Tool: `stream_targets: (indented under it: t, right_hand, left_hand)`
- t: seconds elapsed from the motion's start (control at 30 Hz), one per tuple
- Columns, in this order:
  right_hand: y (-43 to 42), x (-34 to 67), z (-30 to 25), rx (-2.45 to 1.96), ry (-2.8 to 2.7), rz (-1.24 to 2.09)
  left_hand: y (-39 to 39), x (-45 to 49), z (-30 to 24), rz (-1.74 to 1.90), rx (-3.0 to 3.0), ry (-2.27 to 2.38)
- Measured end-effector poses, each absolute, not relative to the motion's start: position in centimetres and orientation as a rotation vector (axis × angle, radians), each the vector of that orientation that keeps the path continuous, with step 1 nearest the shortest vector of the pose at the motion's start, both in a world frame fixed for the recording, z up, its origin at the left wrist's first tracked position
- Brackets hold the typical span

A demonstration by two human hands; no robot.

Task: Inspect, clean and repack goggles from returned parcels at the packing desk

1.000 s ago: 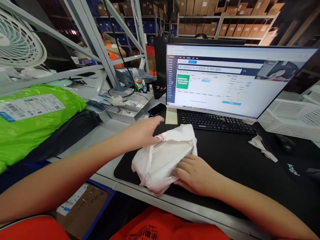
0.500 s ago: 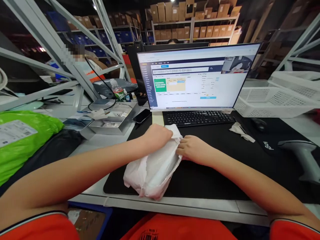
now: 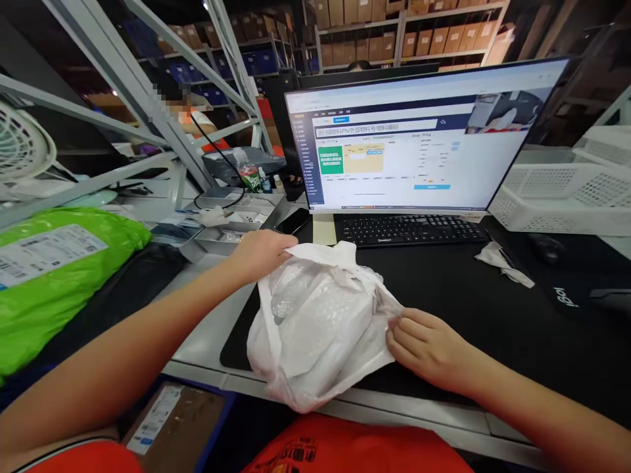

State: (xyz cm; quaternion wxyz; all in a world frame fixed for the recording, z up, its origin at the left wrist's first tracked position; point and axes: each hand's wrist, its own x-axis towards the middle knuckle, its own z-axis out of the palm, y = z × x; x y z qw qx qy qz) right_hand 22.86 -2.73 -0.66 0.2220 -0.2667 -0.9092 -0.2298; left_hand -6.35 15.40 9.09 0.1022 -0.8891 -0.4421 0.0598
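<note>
A white plastic mailing bag (image 3: 367,348) lies gaping across the near edge of the black desk mat (image 3: 463,289), beside its near-left corner, with a bubble-wrapped bundle (image 3: 320,328) inside. The left hand (image 3: 263,253) pinches the bag's far-left rim, fingers closed; the right hand (image 3: 426,341), fingers curled tight, grips its right edge.

Red shirt (image 3: 365,447), dark printed lettering (image 3: 302,453), left sleeve (image 3: 91,458) with striped trim (image 3: 64,449), bare left hand (image 3: 261,253), right hand (image 3: 426,345)
</note>
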Motion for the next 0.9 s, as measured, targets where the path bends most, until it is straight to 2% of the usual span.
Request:
stream_targets:
  t: [0.2, 0.33, 0.37, 0.43, 0.47, 0.53, 0.63, 0.8, 0.9]
  right_hand:
    - [-0.4, 24.2, -0.9, -0.900, -2.577, -0.349]
    - [0.3, 24.1, 0.3, -1.104, -2.622, -0.142]
    - [0.0, 23.8, 0.8, -1.115, -2.616, -0.102]
    - [-0.9, 22.6, 1.8, -1.078, -2.577, -0.039]
    - [-1.6, 21.6, 2.2, -1.033, -2.555, -0.004]
    - [-2.8, 19.0, 2.9, -0.940, -2.521, 0.058]
    - [-4.1, 13.9, 2.9, -0.878, -2.559, 0.031]
    - [-4.3, 8.1, 0.4, -0.851, -2.590, -0.279]
    - [-3.9, 9.1, -0.4, -0.696, -2.639, -0.228]
  left_hand:
    - [18.9, -4.9, 5.8, 0.068, -2.745, -1.379]
    - [17.4, -4.8, 5.8, -0.096, -2.780, -1.453]
    - [16.0, -5.2, 6.3, -0.178, -2.807, -1.392]
    - [12.4, -6.4, 7.4, -0.355, -2.951, -0.984]
    - [10.4, -7.2, 7.9, -0.356, -3.044, -0.814]
    - [7.1, -8.9, 8.2, -0.136, -3.292, -0.582]
    - [4.4, -11.1, 6.8, 0.098, -3.391, -0.529]
    - [3.3, -11.8, 3.8, -0.074, -3.368, -0.483]
    - [2.7, -11.6, 3.5, -0.065, -3.346, -0.390]
